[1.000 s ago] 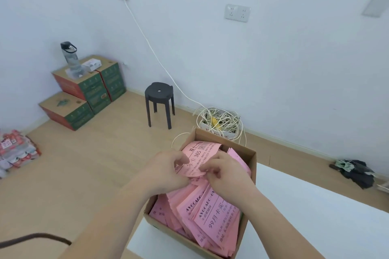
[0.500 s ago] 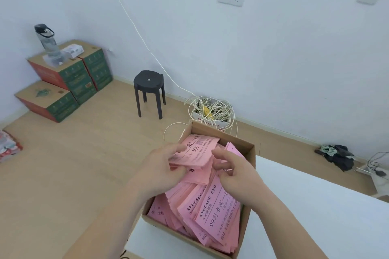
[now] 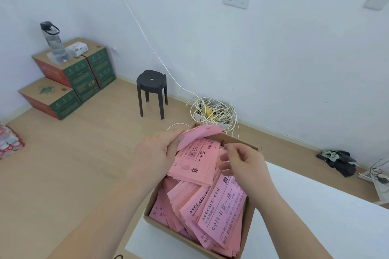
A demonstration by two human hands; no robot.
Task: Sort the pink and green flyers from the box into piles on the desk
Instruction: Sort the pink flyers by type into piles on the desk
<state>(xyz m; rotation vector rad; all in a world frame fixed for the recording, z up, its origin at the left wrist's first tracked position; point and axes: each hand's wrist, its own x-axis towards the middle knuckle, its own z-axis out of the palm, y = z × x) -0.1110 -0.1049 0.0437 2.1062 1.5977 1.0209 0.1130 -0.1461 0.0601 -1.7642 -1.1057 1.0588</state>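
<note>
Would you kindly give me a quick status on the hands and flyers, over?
Left hand grips a wad of pink flyers above the box. Right hand at the wad's edge, grip unclear. Nothing blocking visible.

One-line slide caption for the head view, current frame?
Left hand holds a stack of pink flyers over the cardboard box on the white desk, right hand beside the stack.

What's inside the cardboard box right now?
Only pink flyers show in the box, the left hand gripping a bunch. Lower layers are covered, so green ones cannot be ruled out.
</note>
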